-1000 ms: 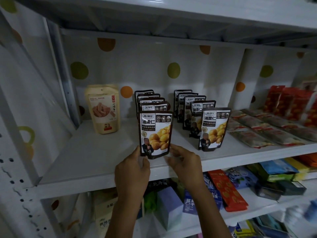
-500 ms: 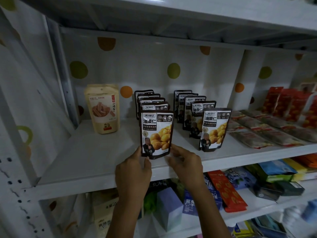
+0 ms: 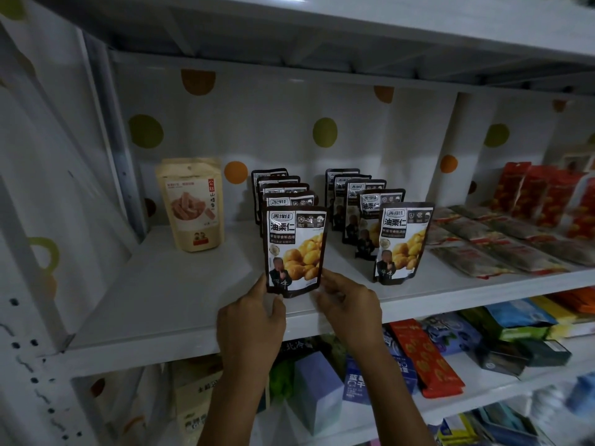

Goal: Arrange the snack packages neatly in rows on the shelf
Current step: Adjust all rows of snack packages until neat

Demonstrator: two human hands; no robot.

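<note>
Two rows of upright black chestnut snack pouches stand on the white shelf (image 3: 180, 304). The front pouch of the left row (image 3: 294, 251) stands near the shelf's front edge, with several more pouches (image 3: 283, 194) lined up behind it. My left hand (image 3: 251, 320) pinches its lower left corner and my right hand (image 3: 349, 304) touches its lower right corner. The right row's front pouch (image 3: 402, 243) stands free, with several pouches (image 3: 363, 201) behind it.
A beige snack bag (image 3: 194, 204) stands alone at the back left. Flat grey-red packets (image 3: 492, 249) and red bags (image 3: 544, 194) fill the shelf's right side. The shelf below holds boxes and packets (image 3: 425, 358). A metal upright (image 3: 109, 140) borders the left.
Both hands stay at the base of the left row's front pouch. The pouch and hands have barely shifted; the pouch stands a little straighter.
</note>
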